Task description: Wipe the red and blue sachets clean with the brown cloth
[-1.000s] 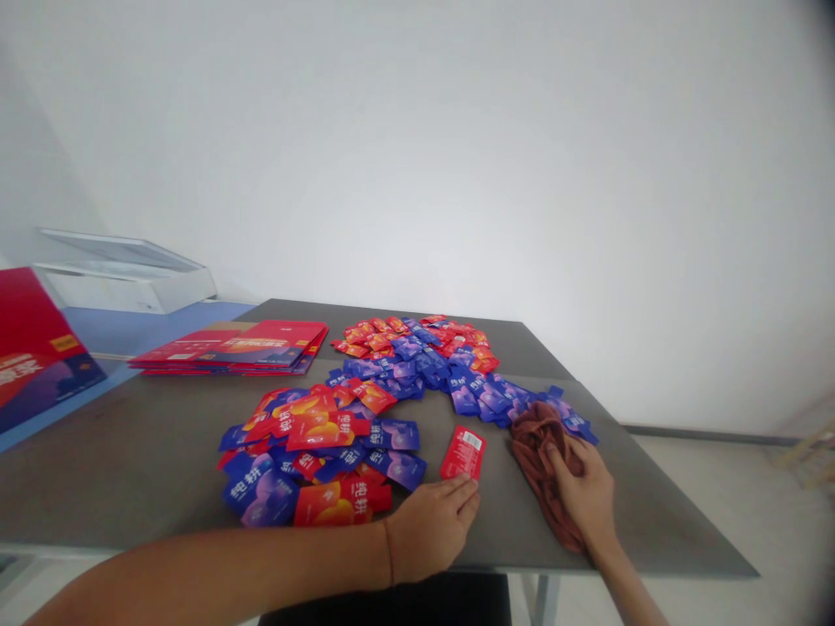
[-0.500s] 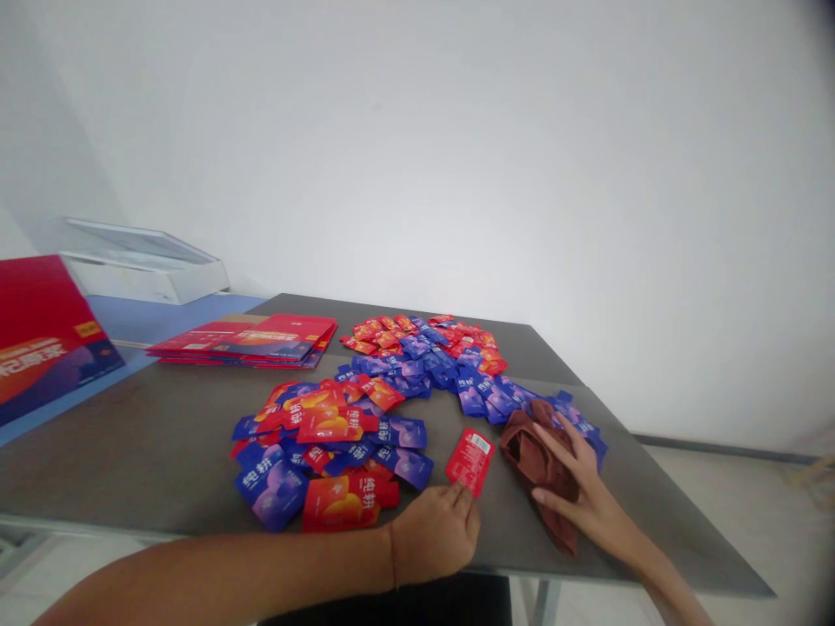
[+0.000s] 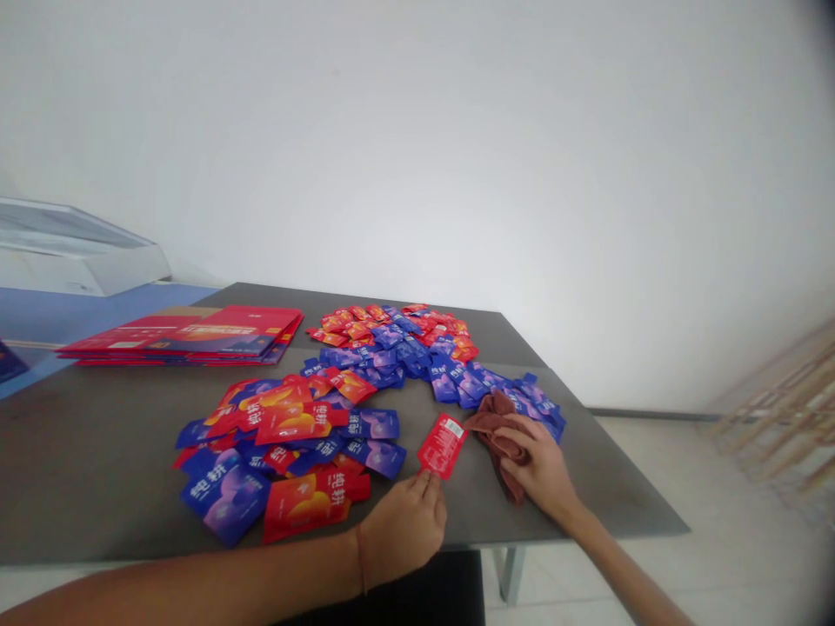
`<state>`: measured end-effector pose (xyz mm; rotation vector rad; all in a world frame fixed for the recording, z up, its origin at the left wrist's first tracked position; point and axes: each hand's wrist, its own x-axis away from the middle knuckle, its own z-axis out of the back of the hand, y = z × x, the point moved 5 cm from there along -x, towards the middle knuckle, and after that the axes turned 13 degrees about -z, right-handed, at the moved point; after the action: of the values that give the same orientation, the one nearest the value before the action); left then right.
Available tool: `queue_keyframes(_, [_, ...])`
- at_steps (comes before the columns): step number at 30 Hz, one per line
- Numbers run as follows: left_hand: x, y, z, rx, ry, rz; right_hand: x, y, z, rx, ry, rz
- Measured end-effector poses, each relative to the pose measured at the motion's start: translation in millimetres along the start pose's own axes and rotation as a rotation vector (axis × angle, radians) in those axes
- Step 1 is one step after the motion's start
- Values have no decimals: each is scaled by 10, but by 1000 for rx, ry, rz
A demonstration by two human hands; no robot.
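A red pouch (image 3: 444, 444) lies with its printed, barcoded back upward, and the fingers of my left hand (image 3: 405, 526) are closed on its near end. Just right of it my right hand (image 3: 538, 465) grips a crumpled brown cloth (image 3: 501, 439) between thumb and fingers. The cloth rests on the table close to the pouch. To the left of my left hand is a heap of red and blue pouches (image 3: 280, 426). More blue pouches (image 3: 479, 382) stretch beyond the cloth, partly covered by it.
At the back of the dark table (image 3: 104, 461) sits a pile of red and blue pouches (image 3: 397, 335). Flat red cartons (image 3: 196, 335) are stacked at the left. A white box (image 3: 84, 261) stands on the blue surface (image 3: 176, 300) beyond.
My view has swung to the right, so everything sits further left. My right hand has closed its fingers and thumb on the brown cloth. The left hand keeps the red pouch.
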<state>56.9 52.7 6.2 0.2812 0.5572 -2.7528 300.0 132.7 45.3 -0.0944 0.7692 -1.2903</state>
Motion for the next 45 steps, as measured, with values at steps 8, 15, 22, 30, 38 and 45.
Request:
queue_keyframes(8, [33, -15, 68, -20, 137, -67, -57, -788, 285, 23, 79, 243])
queue_keyframes(15, [9, -19, 113, 9, 126, -33, -20, -1288, -148, 254, -440, 403])
queue_keyframes(22, [22, -13, 106, -13, 137, -46, -129, -1229, -283, 252, -551, 385])
queue_keyframes(30, [25, 5, 98, -32, 98, -85, -445, -966, -357, 205, -460, 337])
queue_keyframes(38, [25, 6, 43, -16, 65, -83, -551, -862, -316, 89, -334, 248])
queue_keyframes(45, [25, 4, 67, -18, 85, -85, -359, -1127, -22, 56, -322, 347])
